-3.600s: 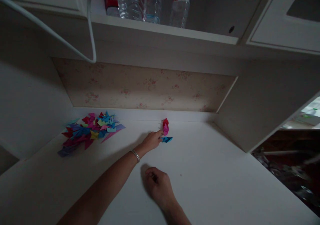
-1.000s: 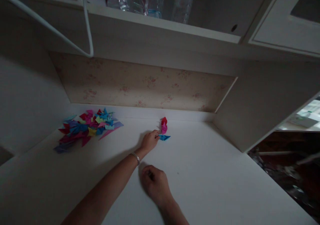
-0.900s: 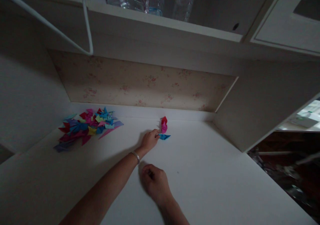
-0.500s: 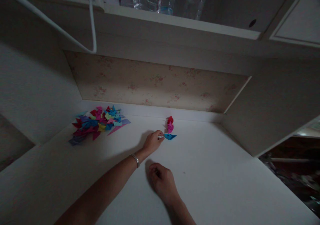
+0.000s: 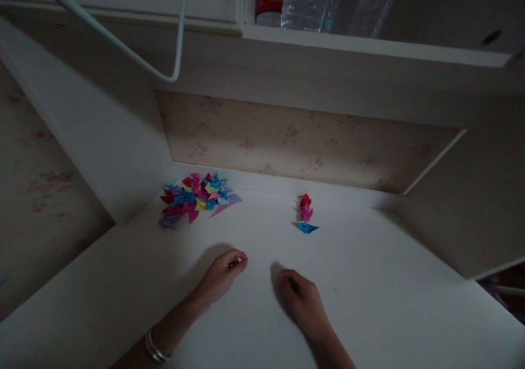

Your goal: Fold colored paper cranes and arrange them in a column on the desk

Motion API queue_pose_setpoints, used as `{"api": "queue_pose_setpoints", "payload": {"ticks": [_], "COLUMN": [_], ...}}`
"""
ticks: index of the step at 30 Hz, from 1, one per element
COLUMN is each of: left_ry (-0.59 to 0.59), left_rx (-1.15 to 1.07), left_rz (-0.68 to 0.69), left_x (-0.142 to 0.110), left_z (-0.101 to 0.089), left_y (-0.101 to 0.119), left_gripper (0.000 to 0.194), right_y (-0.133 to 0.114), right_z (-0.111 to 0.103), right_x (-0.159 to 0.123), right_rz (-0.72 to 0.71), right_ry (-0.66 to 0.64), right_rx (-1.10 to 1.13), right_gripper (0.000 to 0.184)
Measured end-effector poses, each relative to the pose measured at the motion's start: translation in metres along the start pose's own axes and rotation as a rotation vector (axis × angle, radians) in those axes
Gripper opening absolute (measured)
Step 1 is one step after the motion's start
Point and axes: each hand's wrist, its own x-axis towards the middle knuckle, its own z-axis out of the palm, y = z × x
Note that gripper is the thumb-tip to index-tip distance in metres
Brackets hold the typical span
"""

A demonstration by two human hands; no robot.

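My left hand (image 5: 227, 269) hovers over the white desk with thumb and forefinger curled into a ring; nothing shows in it. To its right, my right hand (image 5: 302, 302) rests on the desk in a loose fist, and I see no object in its fingers. Beyond the hands lies a blue folded paper piece (image 5: 307, 228) with a pale tip. Just behind it sit a pink folded paper piece (image 5: 306, 212) and a red one (image 5: 305, 200), close together in a line. A heap of colourful folded paper pieces (image 5: 192, 198) fills the back left.
A white desk (image 5: 254, 325) runs up to a flower-patterned back panel (image 5: 287, 139), with side panels left and right. Overhead is a shelf (image 5: 369, 49) holding clear plastic bottles (image 5: 305, 3) and a red-labelled one (image 5: 269, 0). A white bent tube (image 5: 176, 57) hangs at upper left.
My left hand has let go of the blue paper piece and drawn back toward me, to the left. My right hand stays on the desk. The view has turned left.
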Motion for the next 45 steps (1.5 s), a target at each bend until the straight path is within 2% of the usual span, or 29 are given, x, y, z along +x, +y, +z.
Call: {"api": "queue_pose_setpoints", "payload": {"ticks": [3,5,9,13,17,21,25,31,34,39,45], "left_ry": [0.003,-0.009,-0.031,-0.053,-0.047,-0.042,-0.056,-0.053,-0.07,-0.111,-0.09], "left_rx": [0.026,0.026,0.01,-0.012,-0.061,-0.111,-0.117,-0.046,-0.021,-0.037,-0.025], "left_rz": [-0.026,-0.036,-0.038,-0.067,-0.097,-0.095,-0.075,-0.081,-0.051,-0.018,-0.035], "left_x": [-0.001,0.001,0.003,0.003,0.005,0.01,0.014,0.015,0.013,0.012,0.014], "left_z": [-0.022,-0.03,-0.033,-0.034,-0.036,-0.034,-0.032,-0.036,-0.038,-0.038,-0.035], "left_y": [-0.003,-0.007,-0.01,-0.007,-0.011,-0.022,-0.028,-0.019,-0.016,-0.018,-0.018], "left_gripper": [0.02,0.02,0.022,0.022,0.019,0.007,0.007,0.005,0.004,0.008,0.007], "right_y": [0.003,0.006,0.005,-0.013,-0.051,-0.094,-0.121,-0.13,-0.132,-0.13,-0.12], "right_z": [0.003,0.005,0.011,0.02,0.041,0.08,0.118,0.152,0.161,0.167,0.148], "right_x": [-0.001,-0.002,0.0,0.019,0.06,0.115,0.168,0.22,0.23,0.23,0.222], "right_rz": [0.027,0.046,0.087,0.103,0.007,-0.152,-0.179,-0.101,-0.082,-0.024,0.001], "right_ry": [0.019,0.035,0.05,0.034,-0.099,-0.203,-0.181,-0.099,-0.085,-0.032,0.003], "right_rx": [-0.001,-0.01,-0.053,0.014,0.104,-0.124,-0.273,-0.425,-0.473,-0.504,-0.425], "right_gripper": [0.028,0.029,0.024,0.022,0.022,0.024,0.025,0.044,0.04,0.037,0.033]}}
